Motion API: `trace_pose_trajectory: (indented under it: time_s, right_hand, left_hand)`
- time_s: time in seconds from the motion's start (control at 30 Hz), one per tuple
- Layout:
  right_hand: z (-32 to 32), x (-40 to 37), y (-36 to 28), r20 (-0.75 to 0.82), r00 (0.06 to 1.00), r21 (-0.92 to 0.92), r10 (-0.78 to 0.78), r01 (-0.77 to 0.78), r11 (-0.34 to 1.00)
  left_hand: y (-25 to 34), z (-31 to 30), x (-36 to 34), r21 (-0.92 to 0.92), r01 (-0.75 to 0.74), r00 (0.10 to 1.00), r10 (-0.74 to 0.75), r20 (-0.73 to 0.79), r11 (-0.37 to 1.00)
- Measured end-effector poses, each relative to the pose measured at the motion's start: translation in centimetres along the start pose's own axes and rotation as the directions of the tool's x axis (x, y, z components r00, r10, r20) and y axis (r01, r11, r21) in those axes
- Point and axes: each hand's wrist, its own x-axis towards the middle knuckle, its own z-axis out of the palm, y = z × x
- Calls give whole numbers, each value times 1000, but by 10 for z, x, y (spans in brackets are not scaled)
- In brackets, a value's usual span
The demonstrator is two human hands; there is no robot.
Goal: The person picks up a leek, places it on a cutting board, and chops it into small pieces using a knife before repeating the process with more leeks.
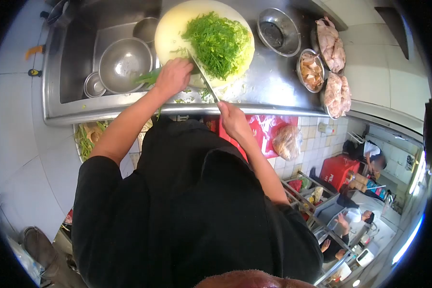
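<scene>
My left hand [175,77] is closed on a bunch of scallions [148,77], whose green ends stick out to the left over the sink's edge. In my right hand [234,120] is the handle of a knife [204,78]. Its blade slants up and left across the near part of a round cutting board [169,33], close to my left fingers. A large heap of chopped scallions [218,43] covers much of the board beyond the blade. Loose green bits lie on the steel counter [273,91] in front of the board.
Left of the board, a sink [74,57] holds a large metal bowl [126,65] and smaller bowls. To the right stand a metal basin [278,31], a bowl of brownish pieces [311,72] and plucked poultry [331,45]. Other people [353,216] are at lower right.
</scene>
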Motion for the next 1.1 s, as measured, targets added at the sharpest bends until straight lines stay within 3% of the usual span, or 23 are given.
trace_pose_trajectory:
  time_s: [0.23, 0.43, 0.63, 0.77, 1.03, 1.1]
  right_hand:
    - [-13, 11, -22, 140, 980, 54, 140, -149, 987]
    - [7, 17, -6, 75, 994, 30, 79, -81, 996]
    - [-12, -4, -14, 155, 967, 55, 204, -215, 975]
    - [15, 10, -6, 61, 995, 46, 78, -81, 996]
    - [-14, -10, -27, 223, 933, 63, 282, -303, 951]
    - [-11, -13, -26, 204, 939, 73, 276, -295, 953]
  left_hand:
    - [4, -1, -3, -19, 18, 1000, -18, -5, 1000]
    - [1, 2, -6, -26, 13, 1000, -13, -14, 1000]
    - [1, 3, -6, -57, -62, 986, 53, -159, 996]
    - [-2, 6, -8, -56, -7, 996, 2, -85, 998]
    - [-3, 6, -11, -24, -5, 998, 4, -57, 1000]
    - [3, -2, -12, -98, -7, 990, -8, -142, 995]
